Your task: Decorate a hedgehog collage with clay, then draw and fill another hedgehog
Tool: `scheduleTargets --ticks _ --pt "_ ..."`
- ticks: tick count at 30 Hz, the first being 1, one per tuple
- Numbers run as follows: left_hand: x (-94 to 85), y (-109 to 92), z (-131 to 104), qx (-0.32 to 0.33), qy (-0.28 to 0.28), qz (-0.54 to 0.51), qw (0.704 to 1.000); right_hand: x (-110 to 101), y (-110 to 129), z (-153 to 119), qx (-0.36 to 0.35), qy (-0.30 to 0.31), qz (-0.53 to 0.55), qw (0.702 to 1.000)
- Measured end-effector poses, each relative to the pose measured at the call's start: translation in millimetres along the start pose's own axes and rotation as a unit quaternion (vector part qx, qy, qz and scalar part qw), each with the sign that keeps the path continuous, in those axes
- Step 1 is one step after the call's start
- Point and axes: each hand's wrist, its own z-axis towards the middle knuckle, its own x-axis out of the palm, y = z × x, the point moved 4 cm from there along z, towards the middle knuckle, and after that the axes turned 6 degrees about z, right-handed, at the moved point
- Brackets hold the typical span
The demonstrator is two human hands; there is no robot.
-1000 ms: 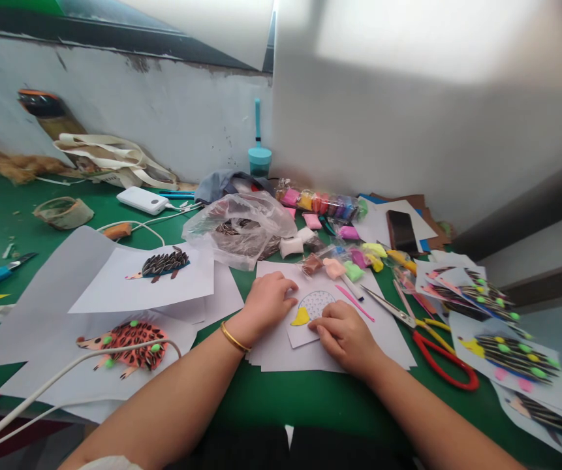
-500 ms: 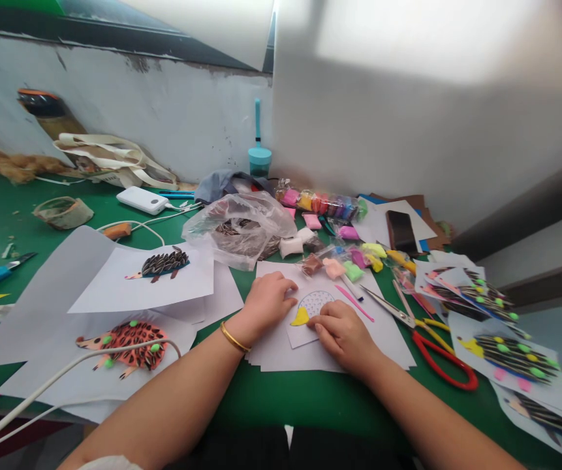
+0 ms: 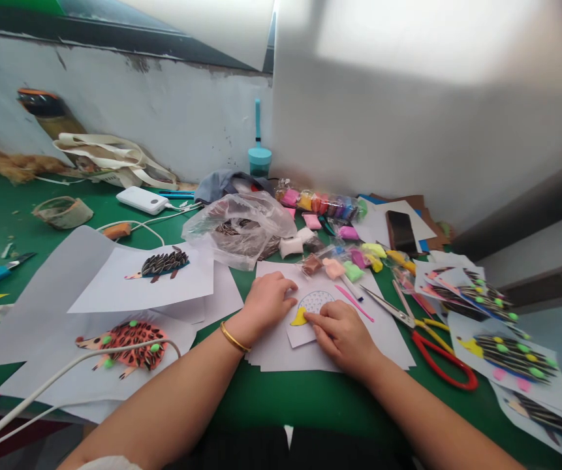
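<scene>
In the head view, the left forearm reaches in from the lower edge, a smooth gold-coloured bracelet (image 3: 234,337) around the wrist. The left hand (image 3: 268,301) lies palm down on a stack of white paper (image 3: 378,352), its knuckles bent. Its thumb and forefinger stand a little apart, pointing toward a small white card (image 3: 305,338), with nothing clasped between them; whether they touch the card's edge I cannot tell.

The right forearm slants in from the other side, and the right hand (image 3: 342,336) rests low over the card. Its forefinger stretches out, the tip touching the right edge of a piece of yellow clay (image 3: 299,317); the thumb sits apart below, and the other fingers are curled under. No grip closes on the clay.

The clay lies flat on the card's left part, matt and soft-looking, rounded and tapering to a point at lower left. It adjoins a printed dome (image 3: 312,302) filled with small marks, which the right hand partly covers.

Just beside the card lies a slim, smooth pink tool (image 3: 354,302). Farther right, metal scissors (image 3: 398,314) with red handles lie with their blades across the paper. Behind, a crinkled clear bag (image 3: 271,219) holds dark striped seeds (image 3: 234,227) on the green table (image 3: 271,405).
</scene>
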Motion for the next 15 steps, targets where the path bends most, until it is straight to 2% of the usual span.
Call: scheduleTargets --ticks 15 --pt "1.5 1.0 1.1 0.000 -0.008 0.001 1.000 3.5 -1.2 0.9 0.015 0.027 -0.024 0.999"
